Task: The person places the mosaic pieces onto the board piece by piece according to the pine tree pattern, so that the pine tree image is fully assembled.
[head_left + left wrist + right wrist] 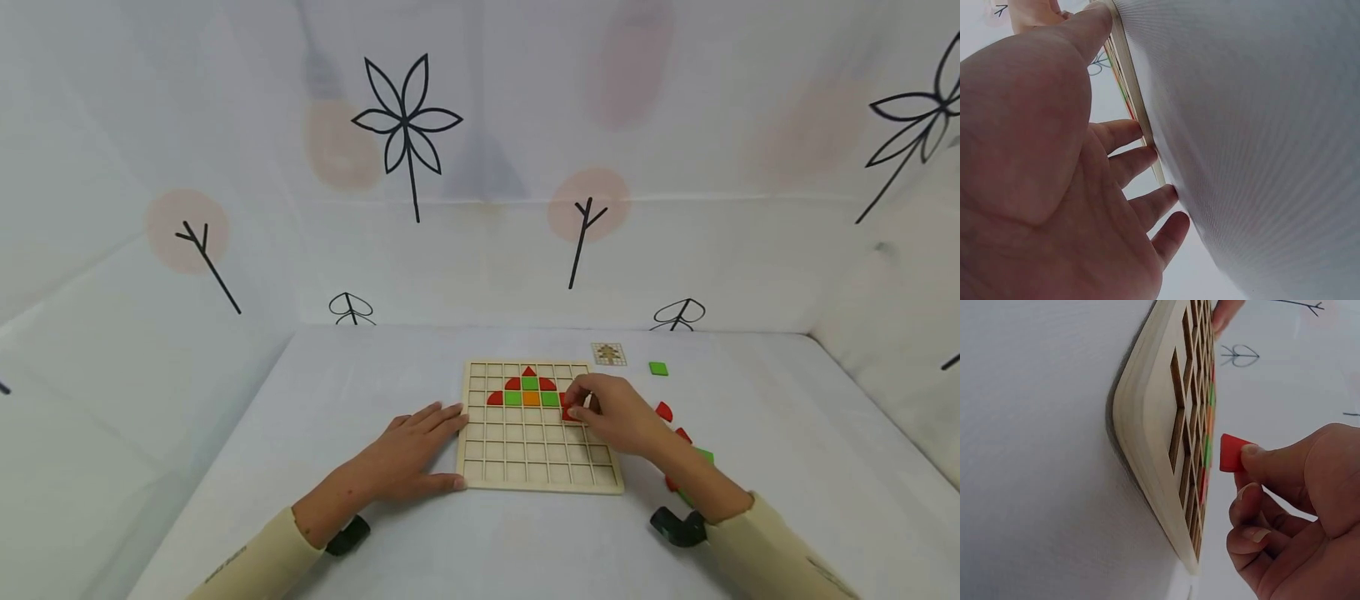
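Note:
A wooden grid board (536,454) lies flat on the table. Red, green and orange tiles (531,399) fill some squares in its upper rows, stacked like a small tree top. My right hand (621,414) is over the board's right side and pinches a small red tile (1231,453) between thumb and index finger. In the right wrist view that tile is held off the board's surface; its full outline is partly hidden by the thumb. My left hand (411,457) lies with fingers spread and straight, its fingertips and thumb touching the board's left edge.
A small pattern card (608,354) lies behind the board's right corner. A green square tile (658,368) is right of it. Loose red tiles (664,411) and green ones lie right of the board, partly behind my right forearm. Patterned white cloth (480,267) walls in the table.

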### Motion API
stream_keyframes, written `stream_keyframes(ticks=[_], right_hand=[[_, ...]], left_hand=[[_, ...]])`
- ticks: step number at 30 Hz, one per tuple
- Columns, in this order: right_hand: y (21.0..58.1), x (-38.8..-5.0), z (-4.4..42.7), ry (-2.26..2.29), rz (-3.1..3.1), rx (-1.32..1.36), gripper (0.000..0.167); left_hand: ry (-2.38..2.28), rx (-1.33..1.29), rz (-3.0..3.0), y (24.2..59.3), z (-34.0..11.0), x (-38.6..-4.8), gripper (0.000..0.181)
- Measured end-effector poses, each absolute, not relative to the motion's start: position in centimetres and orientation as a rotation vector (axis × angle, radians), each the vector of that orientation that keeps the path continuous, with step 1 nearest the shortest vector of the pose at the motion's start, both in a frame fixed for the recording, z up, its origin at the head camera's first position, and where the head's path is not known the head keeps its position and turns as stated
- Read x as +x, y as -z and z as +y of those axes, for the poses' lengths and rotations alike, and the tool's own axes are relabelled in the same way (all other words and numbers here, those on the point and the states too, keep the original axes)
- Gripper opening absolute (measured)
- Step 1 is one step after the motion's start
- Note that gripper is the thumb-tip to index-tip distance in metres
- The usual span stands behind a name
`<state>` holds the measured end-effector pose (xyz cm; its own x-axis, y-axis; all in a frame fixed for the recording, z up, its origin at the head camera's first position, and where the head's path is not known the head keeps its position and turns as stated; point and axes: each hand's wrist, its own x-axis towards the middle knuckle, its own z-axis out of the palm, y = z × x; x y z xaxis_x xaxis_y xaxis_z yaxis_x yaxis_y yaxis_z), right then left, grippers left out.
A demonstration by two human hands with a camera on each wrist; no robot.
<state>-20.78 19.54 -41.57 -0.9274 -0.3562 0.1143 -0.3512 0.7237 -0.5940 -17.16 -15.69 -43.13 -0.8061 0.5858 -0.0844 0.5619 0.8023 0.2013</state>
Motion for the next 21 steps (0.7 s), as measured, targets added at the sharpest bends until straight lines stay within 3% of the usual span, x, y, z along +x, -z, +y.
stream_keyframes(ticks=[21], right_hand=[[42.6,-22.5,17.3,0.984,2.916,-0.526,0.010]], left_hand=[[-0.258,0.917,2.838,43.1,-15.7,-17.2,0.092]])
